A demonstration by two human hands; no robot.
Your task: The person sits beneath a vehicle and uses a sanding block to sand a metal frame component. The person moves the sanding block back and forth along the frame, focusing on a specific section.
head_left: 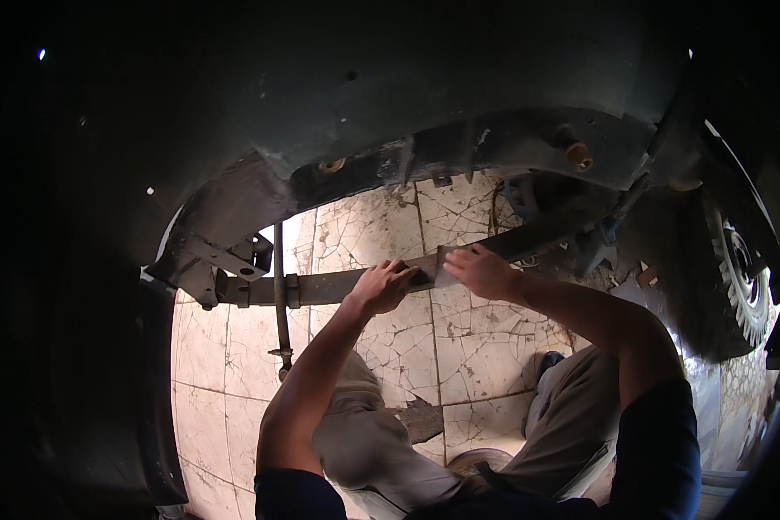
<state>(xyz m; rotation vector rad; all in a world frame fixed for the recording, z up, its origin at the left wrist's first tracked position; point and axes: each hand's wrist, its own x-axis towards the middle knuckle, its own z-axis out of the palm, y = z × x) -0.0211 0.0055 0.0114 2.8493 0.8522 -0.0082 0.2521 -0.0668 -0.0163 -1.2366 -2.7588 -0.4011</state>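
A long, slightly curved leaf spring (325, 288) crosses in front of me under a dark vehicle body. My left hand (385, 286) is closed over it near the middle, with the fingers bent across its upper edge. Just to the right, my right hand (484, 272) grips at a thin grey-brown flat piece (439, 269) lying against the spring. Whether this piece is sandpaper or a cloth cannot be made out. A dark patch shows on the spring between both hands. Clamp bands (293, 291) wrap the spring toward its left end.
Overhead hangs the dark body panel (364, 78), with a frame rail (390, 165) below it. A thin upright rod (280, 286) stands left of my left arm. At far right is a treaded wheel (741, 277). Cracked floor tiles (485, 347) lie below, around my legs.
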